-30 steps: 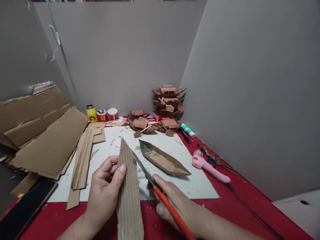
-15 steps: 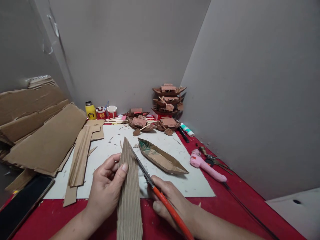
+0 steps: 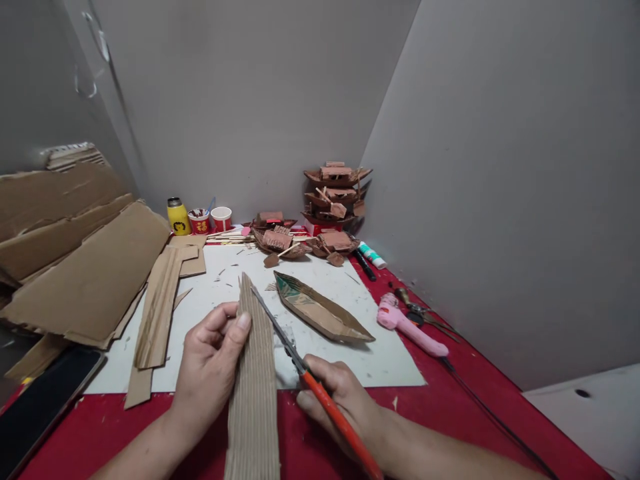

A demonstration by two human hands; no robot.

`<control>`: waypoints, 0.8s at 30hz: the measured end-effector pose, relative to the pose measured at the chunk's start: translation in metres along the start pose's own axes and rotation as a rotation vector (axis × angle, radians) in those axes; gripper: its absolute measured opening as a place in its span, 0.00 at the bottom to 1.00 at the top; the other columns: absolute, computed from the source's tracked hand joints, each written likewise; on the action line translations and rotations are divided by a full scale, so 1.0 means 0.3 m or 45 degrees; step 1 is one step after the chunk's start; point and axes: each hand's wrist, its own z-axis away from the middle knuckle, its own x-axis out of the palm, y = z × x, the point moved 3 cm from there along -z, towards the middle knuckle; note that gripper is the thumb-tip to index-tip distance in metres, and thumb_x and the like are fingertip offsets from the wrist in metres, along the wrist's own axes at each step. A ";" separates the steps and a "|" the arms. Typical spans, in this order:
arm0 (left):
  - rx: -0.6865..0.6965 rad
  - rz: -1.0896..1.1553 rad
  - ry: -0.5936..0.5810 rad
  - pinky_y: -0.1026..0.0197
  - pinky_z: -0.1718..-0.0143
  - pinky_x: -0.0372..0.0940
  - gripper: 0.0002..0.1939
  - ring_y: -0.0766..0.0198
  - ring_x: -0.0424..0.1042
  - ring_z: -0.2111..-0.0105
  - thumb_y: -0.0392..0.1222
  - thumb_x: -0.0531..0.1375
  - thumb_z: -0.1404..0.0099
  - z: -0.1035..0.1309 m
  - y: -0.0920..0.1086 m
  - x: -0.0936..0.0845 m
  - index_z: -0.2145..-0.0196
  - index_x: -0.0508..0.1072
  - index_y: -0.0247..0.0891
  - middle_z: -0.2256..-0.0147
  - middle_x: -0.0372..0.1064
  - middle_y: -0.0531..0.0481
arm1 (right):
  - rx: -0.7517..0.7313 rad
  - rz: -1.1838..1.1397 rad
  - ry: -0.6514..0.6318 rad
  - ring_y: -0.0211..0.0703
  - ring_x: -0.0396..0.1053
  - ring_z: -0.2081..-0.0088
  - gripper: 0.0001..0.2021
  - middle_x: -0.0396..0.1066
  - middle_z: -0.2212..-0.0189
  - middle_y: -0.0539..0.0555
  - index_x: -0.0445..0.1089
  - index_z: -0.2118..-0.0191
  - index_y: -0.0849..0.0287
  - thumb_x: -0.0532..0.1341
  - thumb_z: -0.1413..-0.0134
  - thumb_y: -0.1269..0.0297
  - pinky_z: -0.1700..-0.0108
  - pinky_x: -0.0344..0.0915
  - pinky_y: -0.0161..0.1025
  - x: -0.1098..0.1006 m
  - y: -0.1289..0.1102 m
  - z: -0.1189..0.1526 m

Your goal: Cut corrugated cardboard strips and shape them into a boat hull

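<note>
My left hand [image 3: 213, 357] pinches a long corrugated cardboard strip [image 3: 255, 400] near its upper end, thumb on top. The strip narrows to a point at the top. Red-handled scissors [image 3: 327, 407] are gripped in my right hand [image 3: 340, 400]; their blades lie along the strip's right slanted edge, tips near its point. Beyond them an open boat-shaped cardboard hull [image 3: 325, 310], green printed inside at one end, rests on the white sheet [image 3: 400, 367].
Cardboard sheets [image 3: 90, 267] and a phone [image 3: 50, 407] are at left. Finished model boats [image 3: 335, 203], cups [image 3: 221, 219] and a yellow bottle [image 3: 177, 219] stand at the back. A pink glue gun [image 3: 415, 333] with a cord, pliers and tubes lie right.
The strip and scissors have shifted slightly left in the view, and the blade tips now sit a little further left near the strip's point. The whole view has also shifted a little.
</note>
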 end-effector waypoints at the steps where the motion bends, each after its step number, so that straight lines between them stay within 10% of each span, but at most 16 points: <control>1: 0.012 0.004 0.022 0.71 0.74 0.63 0.10 0.71 0.67 0.76 0.49 0.60 0.39 -0.002 0.002 -0.002 0.64 0.71 0.40 0.73 0.71 0.56 | -0.012 -0.006 -0.009 0.33 0.45 0.77 0.16 0.47 0.79 0.44 0.54 0.72 0.58 0.54 0.42 0.51 0.75 0.48 0.32 0.004 0.000 0.000; 12: 0.000 -0.096 -0.085 0.70 0.76 0.59 0.13 0.70 0.61 0.77 0.51 0.59 0.39 0.013 -0.031 0.035 0.71 0.71 0.37 0.76 0.65 0.54 | -0.026 0.163 -0.056 0.34 0.49 0.76 0.14 0.54 0.77 0.46 0.57 0.67 0.59 0.51 0.40 0.52 0.72 0.51 0.34 -0.002 -0.013 -0.013; 24: -0.231 0.081 -0.289 0.68 0.73 0.61 0.11 0.70 0.65 0.75 0.48 0.61 0.40 -0.023 -0.020 -0.004 0.67 0.71 0.37 0.73 0.69 0.53 | 0.107 -0.344 0.145 0.29 0.48 0.82 0.18 0.50 0.81 0.44 0.56 0.72 0.59 0.54 0.42 0.48 0.81 0.48 0.30 -0.019 0.007 -0.015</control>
